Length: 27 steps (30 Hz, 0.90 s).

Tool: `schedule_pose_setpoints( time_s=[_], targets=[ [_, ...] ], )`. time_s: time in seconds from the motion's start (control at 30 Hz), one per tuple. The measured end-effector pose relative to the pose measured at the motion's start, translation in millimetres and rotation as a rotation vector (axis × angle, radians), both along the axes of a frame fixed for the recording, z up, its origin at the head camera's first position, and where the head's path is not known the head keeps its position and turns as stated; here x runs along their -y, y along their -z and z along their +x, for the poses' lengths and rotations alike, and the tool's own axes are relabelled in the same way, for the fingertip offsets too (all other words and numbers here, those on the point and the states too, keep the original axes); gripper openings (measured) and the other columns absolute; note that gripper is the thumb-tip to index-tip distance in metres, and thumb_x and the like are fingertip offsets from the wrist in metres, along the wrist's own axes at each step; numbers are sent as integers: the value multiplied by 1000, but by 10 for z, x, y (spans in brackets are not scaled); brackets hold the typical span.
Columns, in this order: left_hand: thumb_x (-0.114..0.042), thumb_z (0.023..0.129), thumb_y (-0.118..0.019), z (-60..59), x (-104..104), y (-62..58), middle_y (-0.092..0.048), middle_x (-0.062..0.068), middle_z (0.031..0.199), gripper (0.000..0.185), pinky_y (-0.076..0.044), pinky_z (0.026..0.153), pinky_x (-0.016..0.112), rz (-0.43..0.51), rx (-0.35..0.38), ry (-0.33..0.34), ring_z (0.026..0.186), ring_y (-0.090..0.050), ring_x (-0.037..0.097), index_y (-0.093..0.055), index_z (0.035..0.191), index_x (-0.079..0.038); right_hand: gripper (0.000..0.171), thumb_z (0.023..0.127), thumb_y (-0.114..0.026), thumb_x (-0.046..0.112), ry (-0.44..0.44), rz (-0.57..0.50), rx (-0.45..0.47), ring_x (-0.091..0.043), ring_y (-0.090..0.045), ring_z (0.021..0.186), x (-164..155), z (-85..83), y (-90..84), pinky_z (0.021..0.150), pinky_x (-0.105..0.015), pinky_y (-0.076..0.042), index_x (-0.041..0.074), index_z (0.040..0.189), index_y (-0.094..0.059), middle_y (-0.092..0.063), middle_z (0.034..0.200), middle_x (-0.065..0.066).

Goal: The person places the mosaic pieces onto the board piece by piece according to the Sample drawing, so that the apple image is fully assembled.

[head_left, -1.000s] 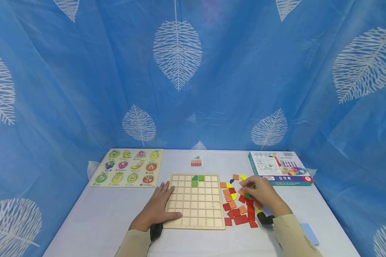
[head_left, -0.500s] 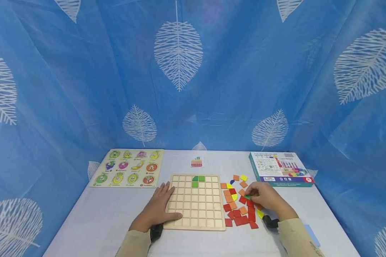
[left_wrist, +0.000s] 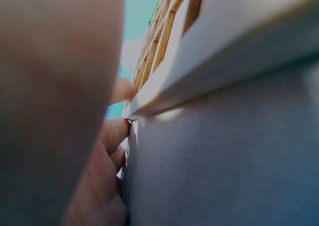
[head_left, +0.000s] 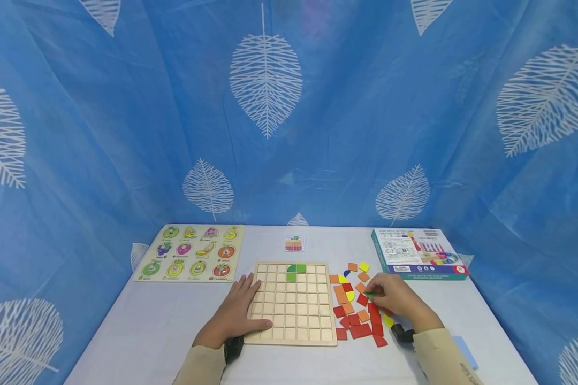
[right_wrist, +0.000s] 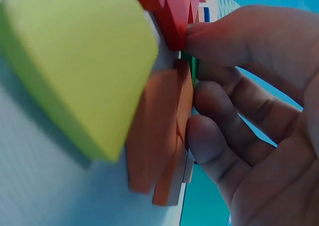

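Note:
A wooden grid board [head_left: 294, 305] lies on the white table, with three green tiles [head_left: 296, 271] set in its top rows. My left hand [head_left: 238, 310] rests flat on the board's left edge, fingers straight; the left wrist view shows the fingertips [left_wrist: 117, 131] against the board's rim [left_wrist: 164, 94]. Right of the board lies a scatter of red, orange and yellow tiles [head_left: 356, 315]. My right hand [head_left: 392, 299] sits over this pile and pinches a small green tile [head_left: 370, 294]. The right wrist view shows curled fingers [right_wrist: 234, 111] beside an orange tile [right_wrist: 159, 131] and a yellow piece [right_wrist: 79, 61].
A fruit peg puzzle [head_left: 190, 251] lies at the back left. A small pattern card [head_left: 294, 243] sits behind the board. A printed box [head_left: 419, 252] stands at the back right. A pale blue strip [head_left: 464, 350] lies near my right sleeve. Blue leaf-print cloth surrounds the table.
My right hand has drawn slightly back toward me over the tile pile and now pinches the green tile. The left hand has stayed on the board.

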<state>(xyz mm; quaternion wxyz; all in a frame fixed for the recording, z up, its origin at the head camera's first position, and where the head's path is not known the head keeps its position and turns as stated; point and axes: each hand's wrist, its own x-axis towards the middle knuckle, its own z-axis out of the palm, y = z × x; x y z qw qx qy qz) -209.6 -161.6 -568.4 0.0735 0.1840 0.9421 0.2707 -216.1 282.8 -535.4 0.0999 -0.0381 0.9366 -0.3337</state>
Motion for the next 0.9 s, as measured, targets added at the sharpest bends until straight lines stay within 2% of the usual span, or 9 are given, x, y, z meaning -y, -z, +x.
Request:
schedule_pose_setpoints(
  time_s=[0.33,0.6,0.9],
  targets=[
    [-75,76,-78,9,-3,-11,-23,18,171,118,-12,126,57,-4,1,-6,158,-11,38,-40,162,-4,29,85,-89,9,-5,25,-7,-17,-60,88,52,-25,34,80,-36,-62,11,112,-79,-65,95,2],
    [-76,76,-78,5,-1,7,-22,18,172,118,-13,126,57,1,5,-9,159,-11,37,-39,162,-5,29,83,-91,9,-9,47,-34,-17,-61,92,84,-35,34,86,-42,-62,11,110,-79,-67,100,2],
    [-74,76,-78,7,3,1,-22,18,171,117,-12,126,56,6,-4,-1,158,-11,37,-39,162,-4,26,83,-90,11,-10,84,-45,-18,-60,92,181,-53,39,90,-44,-60,16,106,-79,-65,96,4]
  ],
)
